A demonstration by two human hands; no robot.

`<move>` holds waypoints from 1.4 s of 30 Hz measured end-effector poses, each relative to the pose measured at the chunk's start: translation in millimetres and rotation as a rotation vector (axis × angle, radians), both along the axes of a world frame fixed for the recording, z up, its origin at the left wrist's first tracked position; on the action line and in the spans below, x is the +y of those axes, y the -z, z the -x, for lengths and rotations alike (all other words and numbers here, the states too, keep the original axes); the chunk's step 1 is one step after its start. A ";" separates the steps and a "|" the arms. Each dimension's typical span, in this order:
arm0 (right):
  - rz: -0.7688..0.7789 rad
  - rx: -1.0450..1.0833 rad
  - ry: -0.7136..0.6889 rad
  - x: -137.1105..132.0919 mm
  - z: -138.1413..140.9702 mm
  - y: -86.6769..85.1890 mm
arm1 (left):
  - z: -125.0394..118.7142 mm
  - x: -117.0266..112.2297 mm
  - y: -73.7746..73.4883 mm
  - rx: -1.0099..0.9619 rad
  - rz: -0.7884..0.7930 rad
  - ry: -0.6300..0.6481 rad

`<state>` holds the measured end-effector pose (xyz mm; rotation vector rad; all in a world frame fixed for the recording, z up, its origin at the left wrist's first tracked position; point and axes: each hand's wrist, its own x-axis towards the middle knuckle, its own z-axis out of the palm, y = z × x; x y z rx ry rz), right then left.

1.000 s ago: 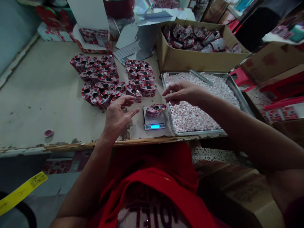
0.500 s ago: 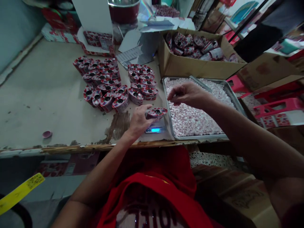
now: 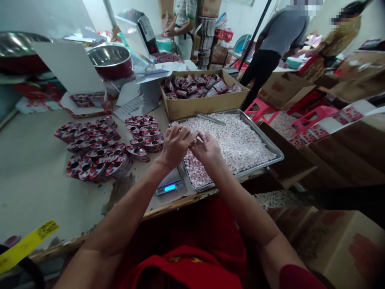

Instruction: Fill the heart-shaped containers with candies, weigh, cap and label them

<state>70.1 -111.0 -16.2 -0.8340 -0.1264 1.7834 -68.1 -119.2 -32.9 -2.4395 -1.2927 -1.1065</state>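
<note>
My left hand [image 3: 176, 146] and my right hand [image 3: 207, 149] meet above the near left part of a metal tray [image 3: 279, 157]. Both have bent fingers drawn together at the tips; whatever lies between them is hidden. Small white-pink candies [image 3: 237, 140] fill the tray, and a metal strip [image 3: 212, 119] rests on them. Below my left wrist is a digital scale [image 3: 170, 188] with a lit blue display; no container shows on its visible part. To the left, oval red-patterned containers with dark openings stand in a larger group [image 3: 93, 150] and a smaller group [image 3: 147, 132].
Behind the tray stands a cardboard box [image 3: 207, 103] full of similar containers. Steel bowls [image 3: 112, 60] and white card sheets [image 3: 70, 68] are at the back left. Several people work farther off, one in a grey shirt [image 3: 282, 32]. Cartons [image 3: 333, 237] and pink stools lie right.
The container is gone from the scale's visible part. My left hand has lifted off the scale and moved to meet my right hand over the tray. The view has tilted up and turned right.
</note>
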 end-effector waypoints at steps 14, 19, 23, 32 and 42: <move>-0.270 -0.379 -0.076 20.6 -38.0 -2.0 | 46.3 -49.1 35.0 -1.153 0.636 -0.136; -0.721 -1.235 -0.071 61.1 -84.6 -5.6 | 70.1 -85.2 59.4 -1.049 0.842 -0.181; -0.854 -1.471 -0.152 69.3 -98.9 -5.9 | 80.0 -95.7 57.9 -0.869 0.680 -0.240; -1.064 -1.748 -0.183 46.5 -78.7 -16.7 | 116.7 -116.2 -12.8 -0.708 0.307 -0.363; -1.328 -1.812 -0.265 37.4 -33.5 -36.4 | 104.0 -123.8 -39.9 -0.584 0.045 -0.422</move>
